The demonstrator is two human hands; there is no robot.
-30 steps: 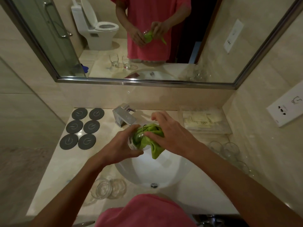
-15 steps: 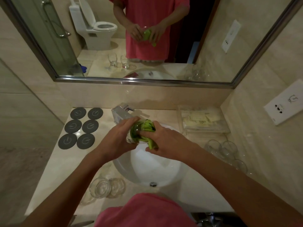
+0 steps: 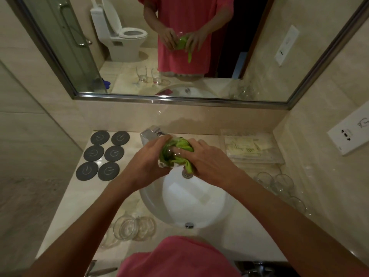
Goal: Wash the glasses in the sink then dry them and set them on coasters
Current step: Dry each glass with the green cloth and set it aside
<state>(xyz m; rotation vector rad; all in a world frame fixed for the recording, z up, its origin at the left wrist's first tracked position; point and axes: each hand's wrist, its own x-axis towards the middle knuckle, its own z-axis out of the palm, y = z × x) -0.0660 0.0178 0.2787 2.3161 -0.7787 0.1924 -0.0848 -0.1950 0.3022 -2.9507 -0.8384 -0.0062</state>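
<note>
The bathroom was dimly and warmly lit, with a yellowish cast over the beige walls. The white sink [image 3: 191,198] was the brightest area, carrying a soft pale reflection. Small glints showed along the mirror frame [image 3: 179,100] and on the faucet [image 3: 149,134]. The wide lens bowed straight lines near the edges. The clear glasses at the right [image 3: 279,184] looked soft and indistinct, and the lower corners fell dark.

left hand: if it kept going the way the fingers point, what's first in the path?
The left hand points up and right, toward the back wall. Past the glass it grips, the chrome faucet comes first, apparently just beyond the fingers; depth is unclear.
</note>
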